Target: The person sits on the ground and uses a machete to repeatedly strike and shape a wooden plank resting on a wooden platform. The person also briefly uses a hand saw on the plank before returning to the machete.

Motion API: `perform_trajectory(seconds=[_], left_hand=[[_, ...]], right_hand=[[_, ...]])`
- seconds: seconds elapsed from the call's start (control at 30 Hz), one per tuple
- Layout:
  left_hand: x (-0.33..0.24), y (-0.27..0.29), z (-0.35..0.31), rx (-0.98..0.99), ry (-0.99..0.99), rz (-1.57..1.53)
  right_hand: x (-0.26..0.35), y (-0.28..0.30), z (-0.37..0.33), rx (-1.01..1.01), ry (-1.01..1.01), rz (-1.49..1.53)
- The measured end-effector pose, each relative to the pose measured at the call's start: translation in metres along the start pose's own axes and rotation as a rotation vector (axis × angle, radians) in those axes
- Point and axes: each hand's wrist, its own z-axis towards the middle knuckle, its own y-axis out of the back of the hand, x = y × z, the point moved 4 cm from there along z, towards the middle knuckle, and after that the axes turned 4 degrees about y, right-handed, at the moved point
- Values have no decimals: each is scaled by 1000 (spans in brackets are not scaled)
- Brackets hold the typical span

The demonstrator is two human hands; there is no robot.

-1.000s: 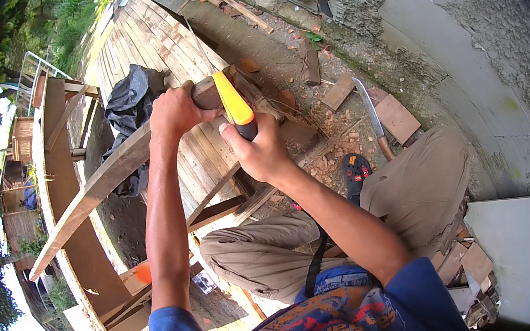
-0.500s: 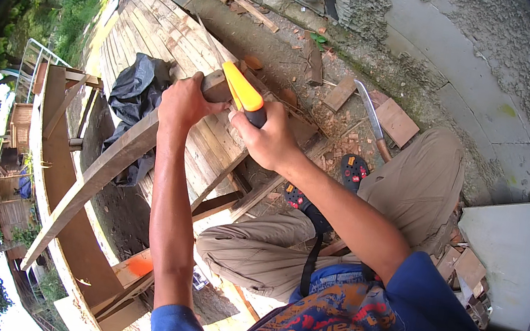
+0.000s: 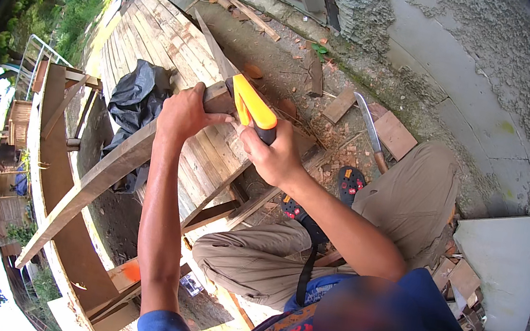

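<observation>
My right hand (image 3: 272, 153) is wrapped round the yellow and black handle of a handsaw (image 3: 254, 105). Its blade runs away past the end of a long wooden beam (image 3: 108, 161), lying close against that end. My left hand (image 3: 186, 113) grips the beam near the same end, thumb stretched toward the saw handle. From there the beam slopes down to the left, over a wooden frame. Where the teeth meet the wood is hidden by the handle and my hands.
Beneath my hands lies a stack of planks (image 3: 155, 34) with a black plastic sheet (image 3: 140, 95) on it. A long curved knife (image 3: 370, 127) lies by wood offcuts (image 3: 394, 134) near my right knee. A wooden frame (image 3: 57, 138) stands left; a rough wall (image 3: 451, 76) rises right.
My right hand has drawn the handsaw back toward me and slightly right, and more of its blade shows beyond the beam. My left hand keeps its hold on the beam.
</observation>
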Motion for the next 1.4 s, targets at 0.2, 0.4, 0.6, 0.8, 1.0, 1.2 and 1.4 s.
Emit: perform_trajectory(seconds=[0.2,0.4,0.6,0.8,1.0,1.2,1.4], left_hand=[[22,0,17,72,-26,-196],[4,4,19,12,15,-83],[30,-8,38,224,-31,-321],[11,-5,16,43,-14,-229],[4,5,27,43,-41,-202],[30,-14,31,105,-58,-374],[-10,11,16,-34,19,-102]], right_hand=[[32,58,-170,171,225,-417],[4,9,-13,-14,-19,2],[20,28,-85,95,-28,-168],[28,34,-86,46,-131,-115],[-4,11,4,-29,-43,-16],[56,44,-130,107,17,-210],[27,6,27,-3,16,-195]])
